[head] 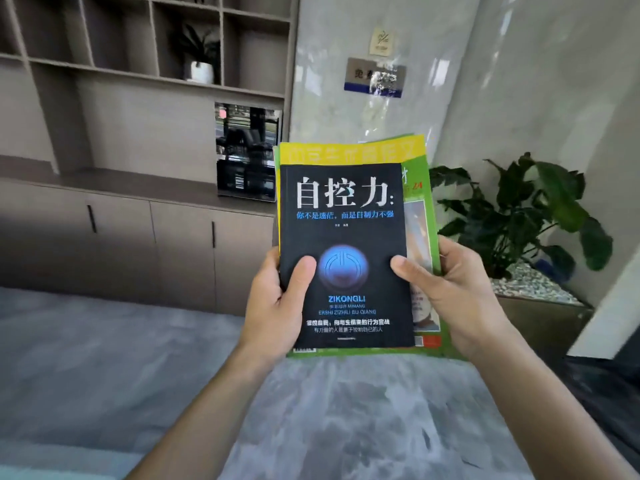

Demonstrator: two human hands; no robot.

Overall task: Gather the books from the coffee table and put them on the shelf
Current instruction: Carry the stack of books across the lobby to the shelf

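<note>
I hold a stack of books in front of me with both hands. A black book (343, 237) with white and blue lettering lies on top. Under it sit a green book (420, 209) and a yellow-topped one (349, 152). My left hand (277, 306) grips the stack's left edge, thumb on the black cover. At the right edge, my right hand (446, 289) clamps the stack, its thumb on the black cover too. The grey-brown shelf unit (138, 74) with open compartments rises at the left, beyond the books.
A small potted plant (201, 60) stands in one shelf compartment. A dark glass-fronted appliance (247, 150) sits on the cabinet counter (138, 188) below. A large leafy plant (519, 216) in a pebble-filled planter fills the right corner. Grey floor (104, 358) lies below.
</note>
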